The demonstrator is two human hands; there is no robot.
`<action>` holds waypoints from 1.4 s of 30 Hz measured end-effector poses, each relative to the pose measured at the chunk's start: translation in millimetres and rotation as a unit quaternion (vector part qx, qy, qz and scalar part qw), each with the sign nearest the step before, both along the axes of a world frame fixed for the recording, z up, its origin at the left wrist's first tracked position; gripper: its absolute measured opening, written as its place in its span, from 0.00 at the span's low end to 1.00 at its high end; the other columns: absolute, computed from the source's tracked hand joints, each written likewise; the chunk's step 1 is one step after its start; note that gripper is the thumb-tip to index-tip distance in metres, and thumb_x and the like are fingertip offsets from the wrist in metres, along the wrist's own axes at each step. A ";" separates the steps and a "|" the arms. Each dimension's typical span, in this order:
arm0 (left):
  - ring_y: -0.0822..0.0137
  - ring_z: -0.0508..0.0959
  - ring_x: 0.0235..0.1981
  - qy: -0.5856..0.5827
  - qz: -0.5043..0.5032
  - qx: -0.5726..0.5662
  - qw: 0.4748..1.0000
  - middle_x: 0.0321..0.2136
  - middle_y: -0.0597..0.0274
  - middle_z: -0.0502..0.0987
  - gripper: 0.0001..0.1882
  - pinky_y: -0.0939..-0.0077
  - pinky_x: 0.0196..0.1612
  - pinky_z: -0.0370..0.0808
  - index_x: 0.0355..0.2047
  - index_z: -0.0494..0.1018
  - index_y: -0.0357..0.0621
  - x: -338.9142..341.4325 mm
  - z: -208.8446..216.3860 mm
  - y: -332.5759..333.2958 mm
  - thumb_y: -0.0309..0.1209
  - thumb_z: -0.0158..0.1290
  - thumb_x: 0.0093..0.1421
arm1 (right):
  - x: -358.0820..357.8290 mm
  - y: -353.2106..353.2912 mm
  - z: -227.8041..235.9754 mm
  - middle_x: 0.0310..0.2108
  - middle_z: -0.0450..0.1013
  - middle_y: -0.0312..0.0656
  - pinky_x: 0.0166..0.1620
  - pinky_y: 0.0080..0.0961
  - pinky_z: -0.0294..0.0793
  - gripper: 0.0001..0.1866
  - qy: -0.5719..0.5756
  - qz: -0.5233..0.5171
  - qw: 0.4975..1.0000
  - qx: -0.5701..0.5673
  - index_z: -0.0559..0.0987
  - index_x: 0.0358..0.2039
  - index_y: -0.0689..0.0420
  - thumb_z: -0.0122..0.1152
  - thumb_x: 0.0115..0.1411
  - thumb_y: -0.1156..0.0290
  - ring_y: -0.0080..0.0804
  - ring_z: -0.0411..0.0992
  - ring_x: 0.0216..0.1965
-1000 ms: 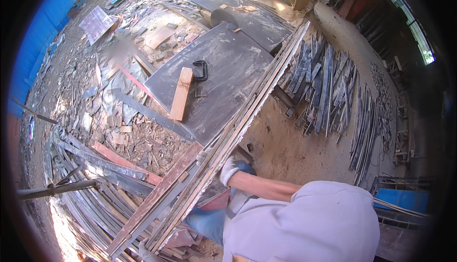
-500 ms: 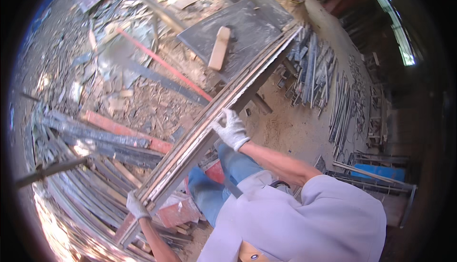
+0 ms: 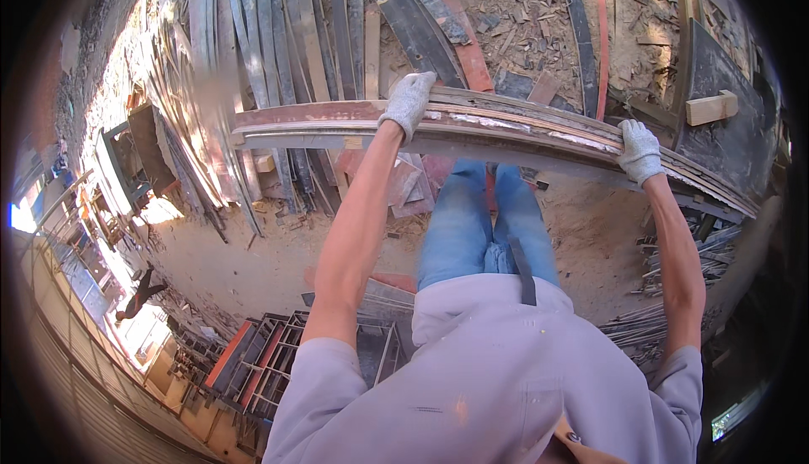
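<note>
A stack of long, thin wooden strips with chipped white edges lies crosswise in front of me, on a long grey rail. My left hand, in a pale work glove, is closed over the stack left of its middle, its fingertips hidden behind the far edge. Further right my gloved right hand grips the same stack from the near side, fingers curled over the top. Beyond the left hand, a reddish board stretches along the rail to its left end.
A dark panel at the right carries a short wooden block. Long strips are heaped at the far left, with scrap pieces beyond the stack. Metal frames stand at the lower left. A person shows at the far left.
My view has swung left, so the stack now runs crosswise instead of slanting. The left hand sits farther from the rail's left end. Both hands are still at the strips.
</note>
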State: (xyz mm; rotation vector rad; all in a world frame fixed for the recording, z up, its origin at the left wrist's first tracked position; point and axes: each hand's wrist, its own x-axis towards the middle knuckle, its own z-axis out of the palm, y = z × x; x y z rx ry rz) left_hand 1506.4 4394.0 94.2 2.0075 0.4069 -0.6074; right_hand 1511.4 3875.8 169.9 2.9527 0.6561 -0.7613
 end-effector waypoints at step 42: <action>0.60 0.81 0.52 0.128 0.049 -0.416 0.899 0.51 0.51 0.80 0.19 0.64 0.60 0.79 0.56 0.75 0.33 -19.9 -86.0 92.8 0.36 0.49 0.73 | 30.7 81.4 1.4 0.40 0.76 0.55 0.50 0.47 0.76 0.22 0.164 0.121 0.966 -0.162 0.73 0.44 0.62 0.69 0.52 0.65 0.54 0.76 0.45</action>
